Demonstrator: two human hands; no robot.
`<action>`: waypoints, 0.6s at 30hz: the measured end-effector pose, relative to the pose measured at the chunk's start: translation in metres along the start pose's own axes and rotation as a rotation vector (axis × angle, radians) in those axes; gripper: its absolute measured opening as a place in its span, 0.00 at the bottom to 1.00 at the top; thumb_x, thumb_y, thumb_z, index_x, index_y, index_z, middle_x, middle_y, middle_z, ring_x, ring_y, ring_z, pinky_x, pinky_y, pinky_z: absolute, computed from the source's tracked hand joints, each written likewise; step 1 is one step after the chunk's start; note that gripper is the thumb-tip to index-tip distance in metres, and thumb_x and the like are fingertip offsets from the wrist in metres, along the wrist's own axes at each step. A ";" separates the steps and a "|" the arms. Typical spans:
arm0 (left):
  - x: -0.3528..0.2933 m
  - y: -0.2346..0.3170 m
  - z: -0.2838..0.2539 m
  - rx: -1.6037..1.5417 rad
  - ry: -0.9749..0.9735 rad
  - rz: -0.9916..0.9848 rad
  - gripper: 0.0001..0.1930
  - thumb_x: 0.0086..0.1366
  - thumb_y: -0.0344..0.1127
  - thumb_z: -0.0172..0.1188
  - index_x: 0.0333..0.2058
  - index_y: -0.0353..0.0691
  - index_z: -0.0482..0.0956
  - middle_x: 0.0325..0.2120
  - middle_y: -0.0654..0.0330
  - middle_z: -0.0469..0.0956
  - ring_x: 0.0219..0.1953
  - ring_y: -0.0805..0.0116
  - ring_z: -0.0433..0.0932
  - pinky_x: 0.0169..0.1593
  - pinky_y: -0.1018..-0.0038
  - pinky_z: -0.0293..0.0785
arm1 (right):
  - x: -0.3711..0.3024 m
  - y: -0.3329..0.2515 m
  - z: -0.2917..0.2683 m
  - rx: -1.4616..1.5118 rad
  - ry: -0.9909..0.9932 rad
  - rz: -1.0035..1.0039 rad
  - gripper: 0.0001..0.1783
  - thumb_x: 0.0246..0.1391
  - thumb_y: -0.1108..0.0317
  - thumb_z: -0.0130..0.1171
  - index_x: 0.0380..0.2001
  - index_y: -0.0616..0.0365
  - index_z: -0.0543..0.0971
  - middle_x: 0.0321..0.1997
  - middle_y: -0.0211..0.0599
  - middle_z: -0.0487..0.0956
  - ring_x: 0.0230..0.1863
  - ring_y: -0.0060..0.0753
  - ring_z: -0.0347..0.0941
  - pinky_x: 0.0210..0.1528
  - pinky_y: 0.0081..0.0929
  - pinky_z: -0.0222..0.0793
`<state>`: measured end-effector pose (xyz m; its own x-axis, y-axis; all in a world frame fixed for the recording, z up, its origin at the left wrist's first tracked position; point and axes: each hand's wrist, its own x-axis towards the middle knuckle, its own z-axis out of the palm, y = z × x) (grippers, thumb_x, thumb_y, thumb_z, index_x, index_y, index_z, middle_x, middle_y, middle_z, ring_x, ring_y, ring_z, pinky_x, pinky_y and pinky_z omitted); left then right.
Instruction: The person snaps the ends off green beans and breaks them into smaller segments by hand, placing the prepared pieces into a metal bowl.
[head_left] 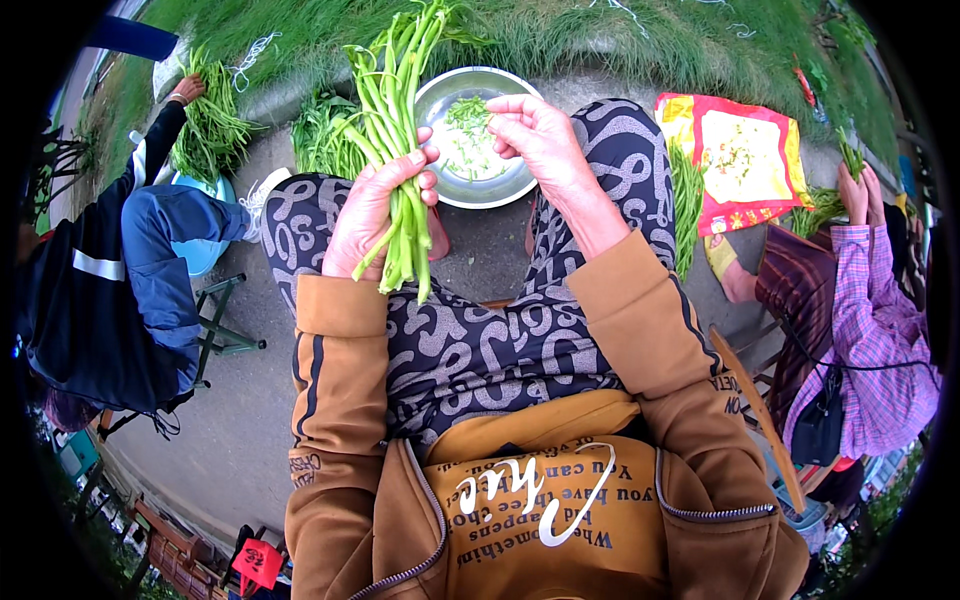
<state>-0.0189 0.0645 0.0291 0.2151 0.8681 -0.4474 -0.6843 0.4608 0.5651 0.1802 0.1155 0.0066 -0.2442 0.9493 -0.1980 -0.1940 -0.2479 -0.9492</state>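
My left hand (372, 208) is wrapped around a thick bunch of long green vegetable stalks (393, 90), held upright above my left knee. The stalks' lower ends stick out below my palm. Over a round metal basin (438, 102) between my knees, my right hand (548, 145) is closed with thumb and fingertips pinched together. What the pinch holds, if anything, is too small to make out. Short green and pale cut pieces (470, 150) lie on the basin's bottom.
Leafy greens (325, 138) lie beyond my left knee, and more stalks (687, 205) beside my right. A red and yellow sheet (775, 195) bears scraps. On the left, a person's hand (188, 88) holds greens above a blue basin (200, 255); on the right, another person's hands (860, 192) hold stalks.
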 end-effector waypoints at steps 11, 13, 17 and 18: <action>0.006 -0.008 0.008 0.157 0.013 0.059 0.21 0.56 0.25 0.60 0.47 0.33 0.66 0.34 0.58 0.74 0.24 0.76 0.73 0.27 0.80 0.74 | -0.005 -0.004 0.009 -0.053 -0.363 -0.077 0.08 0.54 0.69 0.55 0.35 0.61 0.77 0.30 0.28 0.77 0.26 0.13 0.66 0.30 0.13 0.64; 0.006 -0.009 0.008 0.176 0.009 0.048 0.20 0.56 0.25 0.60 0.47 0.33 0.66 0.33 0.59 0.74 0.25 0.76 0.73 0.28 0.80 0.74 | -0.005 -0.004 0.011 -0.090 -0.320 -0.129 0.07 0.54 0.70 0.56 0.33 0.61 0.77 0.31 0.29 0.78 0.27 0.13 0.66 0.30 0.13 0.64; 0.007 -0.009 0.007 0.208 -0.002 0.038 0.20 0.56 0.25 0.60 0.47 0.33 0.67 0.32 0.60 0.74 0.26 0.76 0.73 0.29 0.80 0.73 | -0.004 0.005 0.012 -0.233 -0.247 -0.192 0.05 0.53 0.72 0.56 0.31 0.63 0.76 0.29 0.32 0.78 0.28 0.15 0.71 0.31 0.16 0.68; 0.008 -0.010 0.007 0.226 -0.010 0.036 0.19 0.56 0.25 0.60 0.47 0.32 0.67 0.32 0.60 0.75 0.26 0.76 0.73 0.29 0.80 0.73 | -0.004 0.005 0.013 -0.259 -0.238 -0.212 0.05 0.52 0.72 0.56 0.31 0.64 0.75 0.28 0.32 0.78 0.28 0.16 0.72 0.31 0.17 0.69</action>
<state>-0.0052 0.0682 0.0242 0.2007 0.8860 -0.4179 -0.5181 0.4581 0.7223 0.1678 0.1078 0.0061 -0.4437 0.8952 0.0418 -0.0252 0.0342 -0.9991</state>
